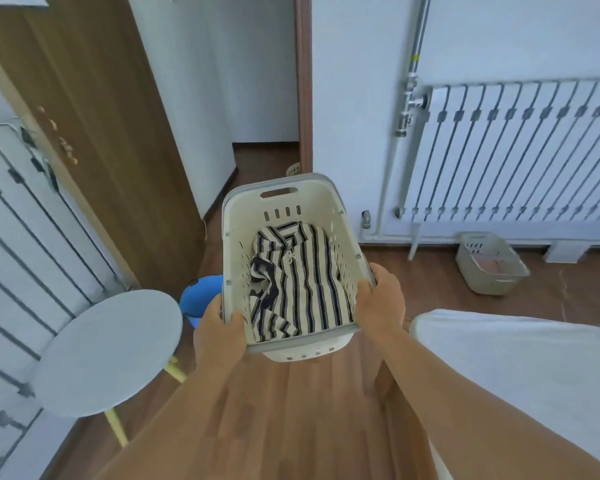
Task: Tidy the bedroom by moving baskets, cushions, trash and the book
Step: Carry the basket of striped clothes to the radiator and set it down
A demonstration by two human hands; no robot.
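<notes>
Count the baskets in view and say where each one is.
3. A laundry basket gripped by left hand and right hand, a small basket under the radiator, and a partly hidden basket beyond the doorway.

You hold the cream plastic laundry basket (293,216) out in front of you, your left hand (219,336) at its near left corner and your right hand (381,303) on its right rim. A striped navy-and-cream garment (302,282) lies in it. The round white stool (110,351) stands to your left, with a blue round object (200,297) just behind it (partly hidden by the basket). Right of the basket, a small cream floor basket (492,263) sits below the white wall radiator (513,150); the white mattress (520,375) lies nearer you.
</notes>
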